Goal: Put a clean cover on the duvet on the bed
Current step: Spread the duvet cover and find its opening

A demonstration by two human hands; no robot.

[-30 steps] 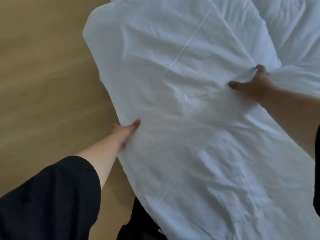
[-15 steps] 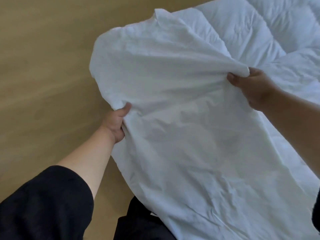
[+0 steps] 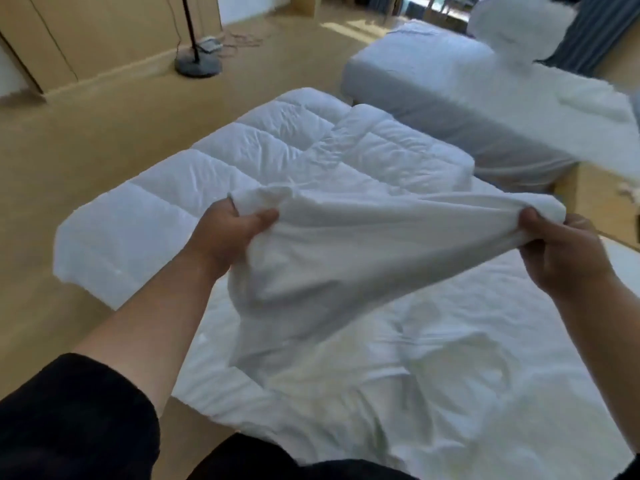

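A wooden floor [image 3: 69, 161] fills the left of the room, with pale cabinet doors [image 3: 52, 39] along the far wall and the round base of a floor lamp [image 3: 198, 65] standing before them, a tangle of cables [image 3: 239, 41] just beyond it. A person in a black sleeve [image 3: 76, 417] reaches forward with the left hand [image 3: 230, 237], its fingers and thumb curled tight round a bunched edge of a white cover [image 3: 381, 251]. The cover is lifted off the bed [image 3: 450, 393] and stretched taut between the two hands, its lower part sagging down onto the rumpled white sheet below. Beyond the cover lies a quilted white duvet [image 3: 242, 161], folded back on itself, its left end hanging past the bed's edge over the floor. The right hand [image 3: 568, 251] grips the other gathered end of the cover, thumb pressed over the fabric and fingers wrapped beneath it, at about the same height as the left. In the upper right stands a second bed [image 3: 433, 84] in a grey sheet, with white bedding [image 3: 554, 98] heaped on its far side and spilling over its right edge. A dark blue curtain [image 3: 595, 32] hangs behind it in the corner. Much of the right edge of the view is blurred, and the small objects on the floor there cannot be made out.
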